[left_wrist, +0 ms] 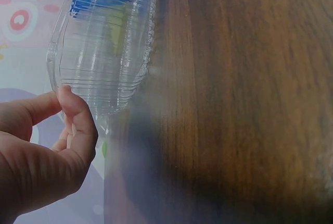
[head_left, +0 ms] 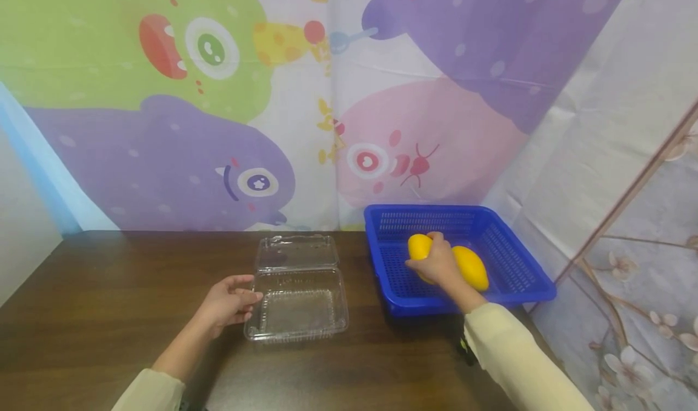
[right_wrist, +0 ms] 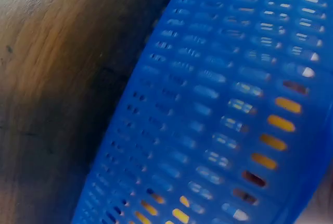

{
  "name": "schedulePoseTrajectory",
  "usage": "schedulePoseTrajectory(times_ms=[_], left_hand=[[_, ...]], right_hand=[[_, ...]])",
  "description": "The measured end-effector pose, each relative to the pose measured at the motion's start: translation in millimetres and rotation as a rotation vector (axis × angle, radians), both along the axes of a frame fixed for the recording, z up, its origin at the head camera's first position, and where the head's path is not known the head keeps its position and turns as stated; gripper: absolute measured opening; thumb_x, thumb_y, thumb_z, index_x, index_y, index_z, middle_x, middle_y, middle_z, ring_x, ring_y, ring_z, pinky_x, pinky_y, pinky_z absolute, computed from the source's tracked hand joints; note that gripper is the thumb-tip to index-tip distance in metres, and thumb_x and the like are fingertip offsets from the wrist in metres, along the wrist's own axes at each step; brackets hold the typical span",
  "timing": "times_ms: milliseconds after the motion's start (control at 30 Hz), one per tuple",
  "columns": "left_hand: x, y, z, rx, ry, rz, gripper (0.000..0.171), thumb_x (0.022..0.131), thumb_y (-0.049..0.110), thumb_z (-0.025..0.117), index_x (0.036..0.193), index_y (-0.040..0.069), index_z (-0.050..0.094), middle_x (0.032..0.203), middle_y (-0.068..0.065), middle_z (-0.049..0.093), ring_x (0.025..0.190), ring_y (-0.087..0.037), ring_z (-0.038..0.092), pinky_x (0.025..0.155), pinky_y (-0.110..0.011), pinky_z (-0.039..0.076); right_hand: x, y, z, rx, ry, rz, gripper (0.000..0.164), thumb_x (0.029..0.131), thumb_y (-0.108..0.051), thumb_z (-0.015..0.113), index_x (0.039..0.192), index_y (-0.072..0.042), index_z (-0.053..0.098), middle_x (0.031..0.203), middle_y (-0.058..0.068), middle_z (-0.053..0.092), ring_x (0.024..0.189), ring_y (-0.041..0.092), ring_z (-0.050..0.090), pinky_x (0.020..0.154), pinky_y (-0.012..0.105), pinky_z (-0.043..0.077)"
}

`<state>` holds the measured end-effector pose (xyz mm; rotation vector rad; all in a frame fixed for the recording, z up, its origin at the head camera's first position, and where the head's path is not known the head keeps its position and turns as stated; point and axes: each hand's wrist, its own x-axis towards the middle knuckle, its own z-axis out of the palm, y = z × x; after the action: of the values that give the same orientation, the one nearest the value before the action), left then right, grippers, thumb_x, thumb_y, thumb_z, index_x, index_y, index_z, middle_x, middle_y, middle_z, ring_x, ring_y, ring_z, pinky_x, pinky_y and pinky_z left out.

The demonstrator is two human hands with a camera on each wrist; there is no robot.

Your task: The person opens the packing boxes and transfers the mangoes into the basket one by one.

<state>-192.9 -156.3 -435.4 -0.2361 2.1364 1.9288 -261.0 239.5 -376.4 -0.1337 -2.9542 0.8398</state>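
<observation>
A clear plastic clamshell box (head_left: 302, 305) lies on the table with its lid (head_left: 297, 252) folded back. My left hand (head_left: 230, 304) pinches its left rim between thumb and fingers; the left wrist view shows the fingertips at that rim. Inside the blue basket (head_left: 389, 299), my right hand (head_left: 440, 264) grips a yellow mango (head_left: 418, 246), partly covered by the fingers. A second yellow mango (head_left: 471, 269) lies just right of that hand. In the right wrist view, the slotted basket wall (right_wrist: 192, 94) hides most of the hand, and yellow shows through the slots.
The brown wooden table (head_left: 109, 302) extends left of the box and ends at a wall cloth (head_left: 305, 126) printed with cartoon animals. At the right, a flowered panel (head_left: 627, 314) stands close beside the basket.
</observation>
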Motion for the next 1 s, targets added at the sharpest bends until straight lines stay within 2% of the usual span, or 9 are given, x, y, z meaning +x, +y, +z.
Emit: schedulePoseTrajectory(times_ms=[467,767,1000], left_hand=[[-1.0,0.0,-0.9,0.007,-0.005,0.0,0.061,0.087,0.005,0.062,0.138,-0.005,0.03,0.086,-0.003,0.059,0.067,-0.012,0.053,0.059,-0.021,0.053],[-2.1,-1.7,-1.3,0.015,0.008,-0.011,0.063,0.085,0.008,0.064,0.137,-0.005,0.031,0.085,-0.002,0.059,0.068,-0.011,0.053,0.06,-0.021,0.053],[-1.5,0.3,1.6,0.006,-0.005,0.006,0.06,0.086,0.005,0.062,0.137,-0.004,0.032,0.085,-0.003,0.059,0.067,-0.011,0.053,0.059,-0.021,0.053]], right_hand=[[2.0,10.1,-1.7,0.012,-0.04,-0.013,0.084,0.07,-0.027,0.078,0.132,0.005,0.032,0.12,0.031,0.049,0.104,0.04,0.052,0.087,0.051,0.047],[-0.1,17.2,-7.1,0.016,-0.034,-0.023,0.086,0.069,-0.027,0.079,0.133,0.005,0.031,0.12,0.03,0.051,0.102,0.039,0.053,0.086,0.05,0.047],[-2.5,22.5,-8.7,0.031,-0.048,-0.034,0.085,0.069,-0.029,0.078,0.132,0.004,0.031,0.117,0.029,0.051,0.1,0.038,0.054,0.082,0.048,0.048]])
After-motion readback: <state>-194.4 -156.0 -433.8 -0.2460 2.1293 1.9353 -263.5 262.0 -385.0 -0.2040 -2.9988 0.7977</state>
